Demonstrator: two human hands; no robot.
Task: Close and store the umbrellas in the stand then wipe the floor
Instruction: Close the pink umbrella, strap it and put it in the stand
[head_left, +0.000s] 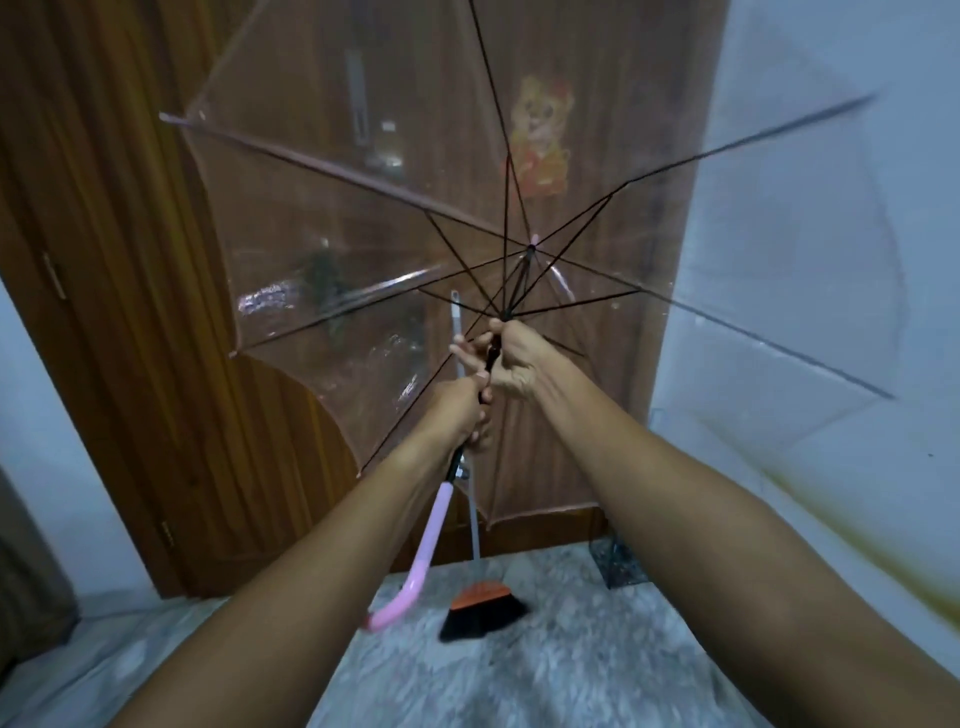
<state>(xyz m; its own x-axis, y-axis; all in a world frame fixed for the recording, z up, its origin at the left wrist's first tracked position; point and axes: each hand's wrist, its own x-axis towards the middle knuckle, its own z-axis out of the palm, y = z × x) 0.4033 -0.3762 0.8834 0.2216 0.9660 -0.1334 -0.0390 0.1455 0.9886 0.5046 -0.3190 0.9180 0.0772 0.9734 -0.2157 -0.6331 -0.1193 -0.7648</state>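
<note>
1. I am holding the open transparent umbrella (322, 244) up in front of the wooden door (130, 260), its canopy spread wide.
2. My right hand (517, 364) is closing around the shaft just below the ribs' hub.
3. My left hand (462, 405) is gripping the shaft lower, above the pink handle (423, 561).
4. A broom (480, 608) is leaning against the door's foot.

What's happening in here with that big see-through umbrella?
A person holds an open transparent umbrella by its shaft in front of a wooden door. The left hand grips the shaft lower down, above the pink handle; the right hand is up at the runner where the ribs meet, apparently about to close it. The canopy is fully spread. A broom leans against the door behind it.
</note>
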